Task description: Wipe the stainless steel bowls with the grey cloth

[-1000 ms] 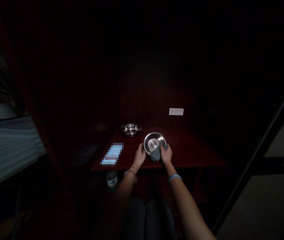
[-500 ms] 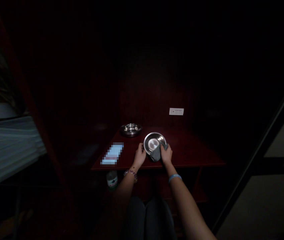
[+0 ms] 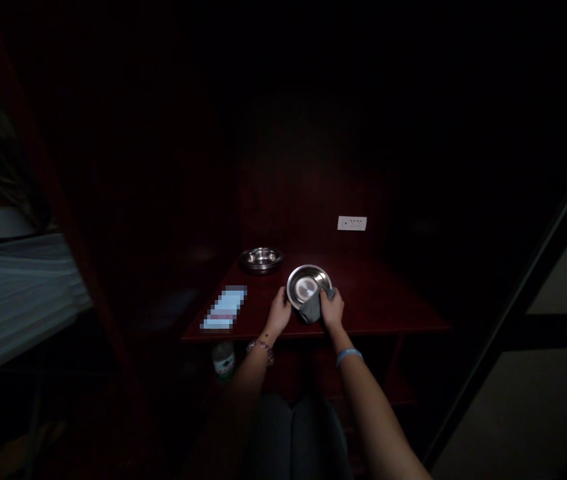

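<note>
In the head view, the pose from half a second ago is kept. The round, shiny silver metal bowl [image 3: 306, 287], seen over the dark red wooden tabletop [image 3: 383, 303], is gripped at its left rim by the left hand [image 3: 278, 314]; the soft grey cloth [image 3: 310, 310] is pinched against its lower-right rim by the right hand [image 3: 332, 309].

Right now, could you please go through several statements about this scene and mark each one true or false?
1. The right hand holds a gray cloth against the front metal bowl. True.
2. Both hands hold the gray cloth. False: the left hand is at the front metal bowl's rim.
3. The rear metal bowl rests on the dark red tabletop. True.
4. The wall socket is black. False: the wall socket is white.
5. A bottle stands on the tabletop. False: the labelled bottle shows below its front edge.
</note>
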`<state>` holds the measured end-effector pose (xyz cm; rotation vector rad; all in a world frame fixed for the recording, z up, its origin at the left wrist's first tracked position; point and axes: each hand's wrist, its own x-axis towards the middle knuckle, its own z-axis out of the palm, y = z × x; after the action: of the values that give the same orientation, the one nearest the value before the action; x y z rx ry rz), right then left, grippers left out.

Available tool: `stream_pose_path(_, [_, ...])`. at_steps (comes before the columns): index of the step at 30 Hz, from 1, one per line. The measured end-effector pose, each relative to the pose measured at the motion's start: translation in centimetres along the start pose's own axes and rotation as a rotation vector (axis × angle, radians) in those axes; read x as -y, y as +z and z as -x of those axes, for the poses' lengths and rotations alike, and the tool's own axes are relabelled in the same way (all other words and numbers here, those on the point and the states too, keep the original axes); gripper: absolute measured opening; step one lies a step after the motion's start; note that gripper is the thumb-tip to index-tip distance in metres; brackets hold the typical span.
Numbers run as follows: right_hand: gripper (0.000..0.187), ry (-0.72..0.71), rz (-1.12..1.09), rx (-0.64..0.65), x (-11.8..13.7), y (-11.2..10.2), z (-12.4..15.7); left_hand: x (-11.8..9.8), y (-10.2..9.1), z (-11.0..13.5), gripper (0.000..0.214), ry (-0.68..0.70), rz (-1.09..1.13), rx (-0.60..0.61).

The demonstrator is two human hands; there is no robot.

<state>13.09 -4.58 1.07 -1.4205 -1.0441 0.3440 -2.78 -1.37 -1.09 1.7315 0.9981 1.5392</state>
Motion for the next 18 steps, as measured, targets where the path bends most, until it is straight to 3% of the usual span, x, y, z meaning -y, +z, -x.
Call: stream_pose_path(18, [0.019,-0.015,0.017,-0.008,-0.18,0.06,-0.06,0.63,0.08,-0.24,0.026,0.011,0.013,-0.031])
